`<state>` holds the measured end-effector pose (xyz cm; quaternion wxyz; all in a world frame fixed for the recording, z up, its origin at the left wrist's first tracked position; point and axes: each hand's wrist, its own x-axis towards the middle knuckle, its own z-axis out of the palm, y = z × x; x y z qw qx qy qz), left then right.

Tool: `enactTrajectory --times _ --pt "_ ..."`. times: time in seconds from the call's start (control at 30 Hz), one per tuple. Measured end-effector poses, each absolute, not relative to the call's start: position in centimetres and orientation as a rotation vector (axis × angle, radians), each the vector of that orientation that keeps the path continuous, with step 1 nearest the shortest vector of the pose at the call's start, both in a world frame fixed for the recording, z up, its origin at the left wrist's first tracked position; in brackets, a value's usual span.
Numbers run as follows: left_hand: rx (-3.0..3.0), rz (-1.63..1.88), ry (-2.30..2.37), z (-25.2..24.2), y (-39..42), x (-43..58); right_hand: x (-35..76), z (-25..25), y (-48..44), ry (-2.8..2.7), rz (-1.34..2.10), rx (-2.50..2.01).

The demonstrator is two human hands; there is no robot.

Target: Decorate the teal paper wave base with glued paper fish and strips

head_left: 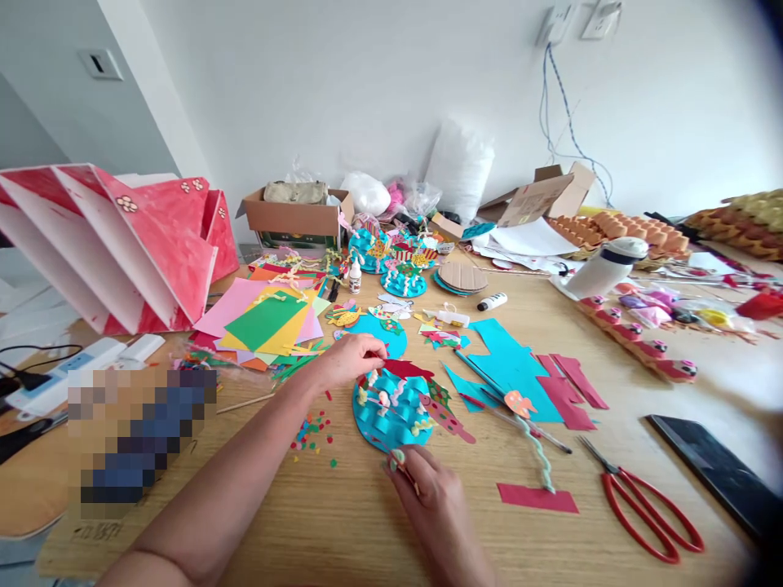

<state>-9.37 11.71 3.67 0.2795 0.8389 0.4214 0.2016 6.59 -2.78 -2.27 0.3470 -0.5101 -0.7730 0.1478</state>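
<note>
A round blue paper-covered disc with curled strips lies on the table, with small twisted fuzzy pieces in white and yellow on it. At its far edge stands a red paper cut-out, and my left hand pinches at its left end. A spotted pink paper fish leans out at the disc's right side. My right hand is closed just in front of the disc, and a small pale-green curl shows at its fingertips. Right of the hand lies an orange paper fish on a twisted pale-green fuzzy stem.
Red-handled scissors and a phone lie at the right. Blue paper scraps, coloured sheets, a glue bottle and finished-looking blue discs spread behind. A pink-and-white cardboard structure stands at the left.
</note>
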Motion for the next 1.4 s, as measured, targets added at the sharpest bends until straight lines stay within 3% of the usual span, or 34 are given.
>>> enactTrajectory --times 0.13,0.33,0.8,1.4 --pt "2.234 0.522 1.144 3.6 11.7 -9.4 8.5 -1.4 -4.7 -1.903 0.534 -1.287" --pt "2.216 0.531 1.145 4.0 11.5 -9.3 13.7 -1.8 -5.3 -1.591 0.518 -1.567" --pt "2.199 0.525 1.145 4.2 11.4 -9.1 18.2 -2.6 -1.7 -1.466 0.919 -2.066" --pt "2.249 0.518 1.115 3.7 11.6 -9.3 18.2 -1.8 -1.4 -1.698 0.706 -2.36"
